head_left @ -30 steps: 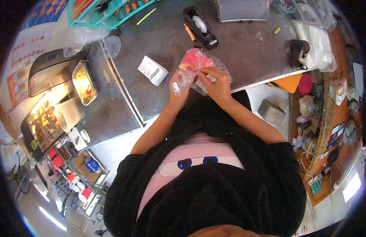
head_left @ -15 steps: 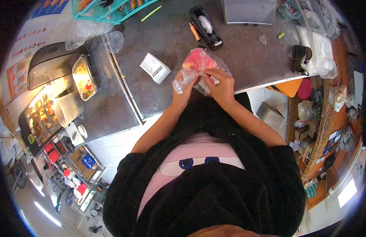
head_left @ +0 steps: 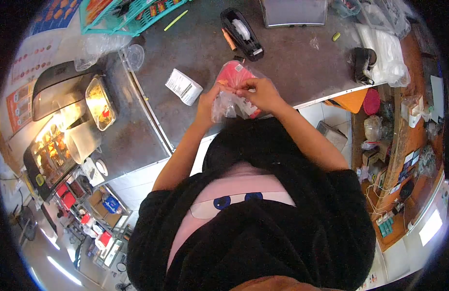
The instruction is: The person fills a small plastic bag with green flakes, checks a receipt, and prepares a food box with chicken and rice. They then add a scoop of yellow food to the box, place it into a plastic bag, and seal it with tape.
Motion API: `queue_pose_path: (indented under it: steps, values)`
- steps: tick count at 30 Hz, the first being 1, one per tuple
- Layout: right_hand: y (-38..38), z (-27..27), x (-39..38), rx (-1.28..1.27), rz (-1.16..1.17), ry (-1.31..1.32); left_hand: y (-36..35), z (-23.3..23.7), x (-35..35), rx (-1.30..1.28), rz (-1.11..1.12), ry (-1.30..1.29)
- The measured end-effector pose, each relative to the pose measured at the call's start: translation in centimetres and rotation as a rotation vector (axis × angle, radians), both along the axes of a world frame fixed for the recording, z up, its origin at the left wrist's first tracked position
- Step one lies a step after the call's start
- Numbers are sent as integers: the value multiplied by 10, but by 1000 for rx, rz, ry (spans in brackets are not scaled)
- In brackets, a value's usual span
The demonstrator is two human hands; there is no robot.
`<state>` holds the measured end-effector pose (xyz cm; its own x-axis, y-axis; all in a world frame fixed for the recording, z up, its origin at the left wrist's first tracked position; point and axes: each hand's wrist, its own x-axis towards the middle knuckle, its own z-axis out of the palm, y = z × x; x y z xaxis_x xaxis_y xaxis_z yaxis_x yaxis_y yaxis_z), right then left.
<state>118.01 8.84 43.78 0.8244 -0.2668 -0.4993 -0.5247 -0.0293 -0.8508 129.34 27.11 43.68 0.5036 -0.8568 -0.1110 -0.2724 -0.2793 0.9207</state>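
Note:
A clear plastic bag [head_left: 226, 107] with a red package [head_left: 232, 71] inside lies at the counter's front edge. My left hand [head_left: 211, 99] is closed on the bag's gathered plastic from the left. From the right, my right hand [head_left: 261, 95] pinches the same plastic, its fingertips meeting the left hand's over the red package. Loose bag plastic hangs down toward my body. To the left lies a white box with a printed label [head_left: 184, 87]. Behind the bag stands a black tape dispenser [head_left: 242, 34], with an orange marker [head_left: 229, 40] beside it.
A teal basket [head_left: 137, 24] holds packets at the back left. A lit warmer [head_left: 52, 140] with food and a foil tray [head_left: 99, 103] are on the left. White plastic bags [head_left: 379, 53] and a black holder [head_left: 364, 65] sit at the right edge.
The gathered plastic has been shifted, and its loose end now spreads below my hands. My right hand has turned and moved slightly up. The whole view has shifted a little.

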Motion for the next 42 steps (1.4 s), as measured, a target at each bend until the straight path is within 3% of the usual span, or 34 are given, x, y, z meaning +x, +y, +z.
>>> queue_pose_path:
  steps: [3,6,9,12,15,18,19,21,23,26,29,30,33,36,39,42]
  values:
    - [-10,-8,-2,18,136,-96,-1,-13,4,-140,21,49]
    - [1,-24,-14,-155,202,-237,4,-17,10,-39,38,53]
    - [11,-12,-23,-110,262,-182,-2,-19,8,-63,161,88]
    - [26,-17,-33,-185,205,-374,-1,-29,5,-68,161,-19]
    - [25,-17,-30,-191,161,-467,5,-30,11,-75,165,78]
    - [3,-17,-20,-289,106,-465,20,-11,52,-46,28,197]
    - [-10,-21,-14,-340,80,-451,25,-5,67,198,50,-125]
    - [-34,-37,2,-475,-342,-374,56,-19,98,322,290,-337]
    - [-64,-42,24,-353,-496,-82,115,-115,138,523,811,-426]
    - [-83,-36,61,163,-495,182,117,-130,164,894,865,-79]
    - [-100,-46,87,282,-353,318,84,-106,140,851,840,-89]
    - [-105,-48,88,295,-322,342,80,-101,133,731,864,-31]
    - [-98,-71,61,414,-525,133,79,-96,129,304,893,183]
    - [-79,-87,15,185,-512,-66,100,-96,122,-118,869,450]
    - [-65,-91,-3,-461,-332,-131,87,-24,104,-280,908,596]
    - [-75,-120,1,-345,-324,-41,91,-1,99,-190,806,381]
